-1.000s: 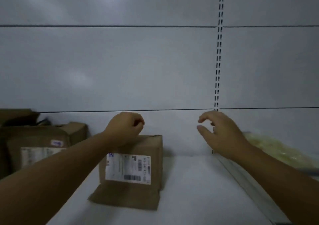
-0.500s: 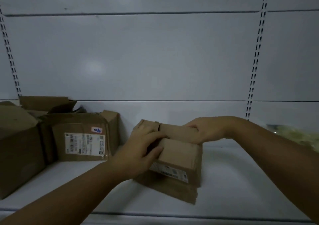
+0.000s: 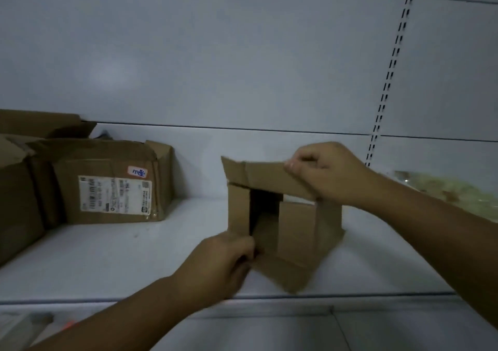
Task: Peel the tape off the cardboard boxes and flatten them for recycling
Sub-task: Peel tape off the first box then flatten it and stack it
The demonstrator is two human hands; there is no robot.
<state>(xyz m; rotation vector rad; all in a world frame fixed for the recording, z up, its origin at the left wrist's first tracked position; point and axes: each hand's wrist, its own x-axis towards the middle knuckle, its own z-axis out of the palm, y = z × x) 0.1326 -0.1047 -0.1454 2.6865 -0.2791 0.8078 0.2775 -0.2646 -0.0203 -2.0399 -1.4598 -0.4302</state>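
A small brown cardboard box (image 3: 296, 229) lies on its side on the white shelf (image 3: 134, 256), its open end facing me with the flaps spread. My right hand (image 3: 326, 173) pinches the upper flap at its right end and holds it up. My left hand (image 3: 223, 264) grips the lower left flap at the box's near corner. The inside of the box is dark. I cannot make out any tape on it.
A larger cardboard box with a white shipping label (image 3: 113, 181) stands at the left against the back wall. More brown boxes (image 3: 16, 189) crowd the far left. A clear bag of pale stuff (image 3: 452, 191) lies at the right. The shelf's front edge (image 3: 269, 296) runs below the box.
Both hands came onto the small box, turned it so the open end faces me, and pulled its flaps apart. The label side is out of sight now.
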